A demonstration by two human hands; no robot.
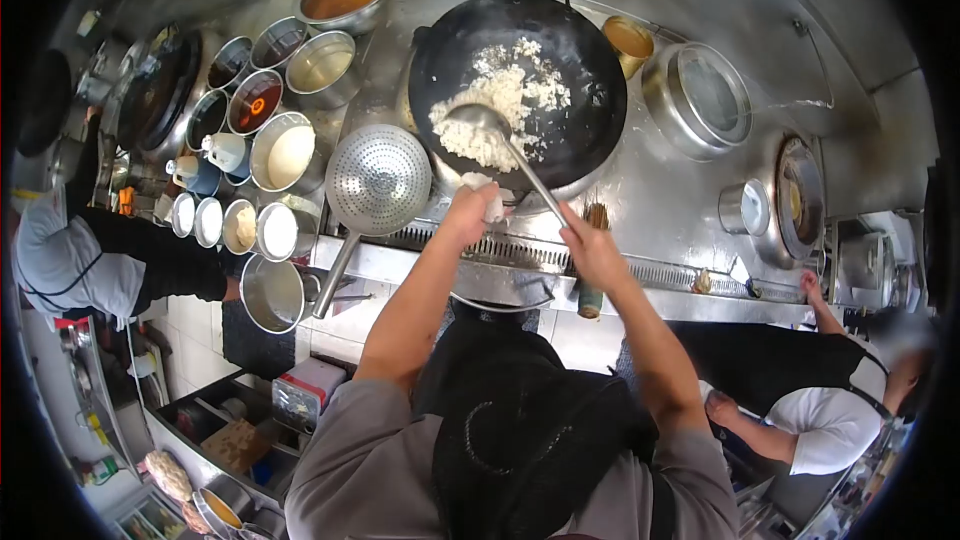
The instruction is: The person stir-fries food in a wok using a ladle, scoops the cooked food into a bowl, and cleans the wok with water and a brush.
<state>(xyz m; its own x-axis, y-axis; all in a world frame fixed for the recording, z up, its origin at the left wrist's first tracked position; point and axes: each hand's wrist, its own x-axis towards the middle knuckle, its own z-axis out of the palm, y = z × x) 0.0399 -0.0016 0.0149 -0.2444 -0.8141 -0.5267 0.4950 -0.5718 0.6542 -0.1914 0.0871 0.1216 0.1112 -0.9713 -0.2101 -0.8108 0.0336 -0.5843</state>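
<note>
Left hand (pixel 468 219) clenched on cloth (pixel 492 198) at near rim of wok (pixel 583 135); right hand (pixel 597 248) grasping ladle (pixel 484 122), bowl in rice (pixel 512 88) inside wok. Wok probably heavy, hot: hold through cloth. Ladle likely stiff: grip handle.

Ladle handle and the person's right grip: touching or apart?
Touching. The head view shows it: the right grip is closed on the ladle handle, whose shaft runs straight into it with no gap visible.

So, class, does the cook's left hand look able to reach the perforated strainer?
Probably yes: the perforated strainer lies near the left hand, nothing visible between them, though that hand grips a white cloth.
</note>
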